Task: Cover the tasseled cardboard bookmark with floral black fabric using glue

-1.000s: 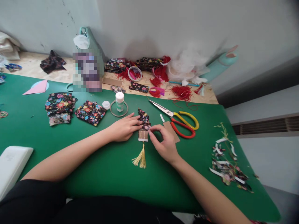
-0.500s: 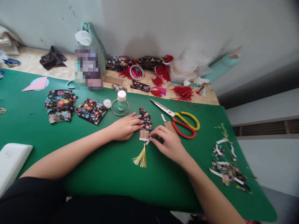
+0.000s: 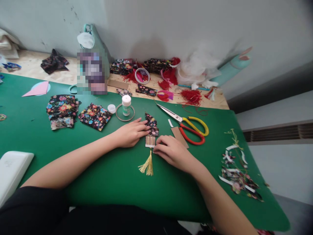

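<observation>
My left hand lies with its fingers stretched out, the tips resting on a black floral fabric piece. Below that fabric is a small brown card piece with pale cord lines and a white lower edge. A pale yellow tassel hangs from this edge onto the green mat. My right hand is closed in a pinch just right of the card, fingertips near its lower corner. Whatever the pinch holds is hidden. A loose brown card strip lies behind the right hand.
Scissors with red and yellow handles lie beyond my right hand. A white glue bottle stands inside a ring, its cap beside it. Floral fabric pieces lie left, scraps right. Red tassels line the back.
My right hand has shifted slightly down and its fingers have closed further. The small white strip seen at its fingertips is out of sight now. My left hand stays in place.
</observation>
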